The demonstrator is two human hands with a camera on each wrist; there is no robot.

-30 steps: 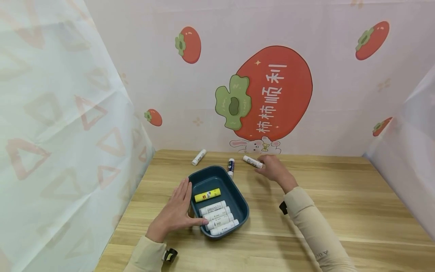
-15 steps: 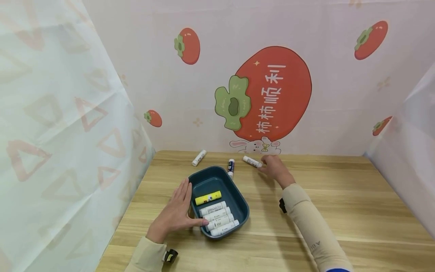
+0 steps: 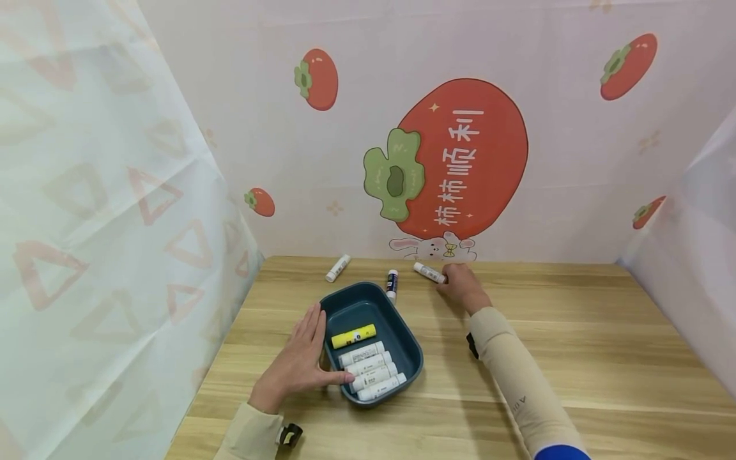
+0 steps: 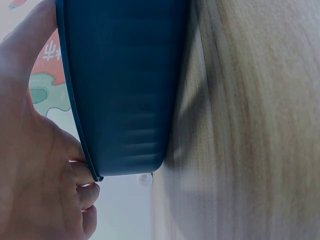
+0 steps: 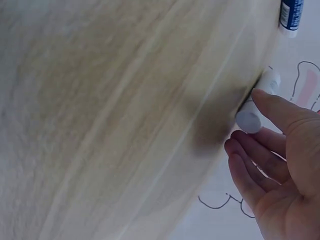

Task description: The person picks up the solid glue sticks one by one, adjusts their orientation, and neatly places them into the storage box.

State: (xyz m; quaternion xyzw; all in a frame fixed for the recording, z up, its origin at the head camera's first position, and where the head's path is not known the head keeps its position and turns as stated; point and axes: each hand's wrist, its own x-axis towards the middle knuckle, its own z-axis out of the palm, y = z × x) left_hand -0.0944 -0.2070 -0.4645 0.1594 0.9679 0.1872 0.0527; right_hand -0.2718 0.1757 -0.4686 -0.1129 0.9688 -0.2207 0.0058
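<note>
Beige right sleeve has swung toward 9 o'clock; right hand pinches white plastic tube, apparently unlifted; left hand straight-fingered.

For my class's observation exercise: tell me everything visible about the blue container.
The container is dark blue, smooth and plastic-looking, open-topped, with rounded corners and a thin rim. It stands upright on the wood-grain table, turned slightly askew. One yellow stick and four white sticks lie inside. The left hand touches its left side, thumb over the rim.
</note>
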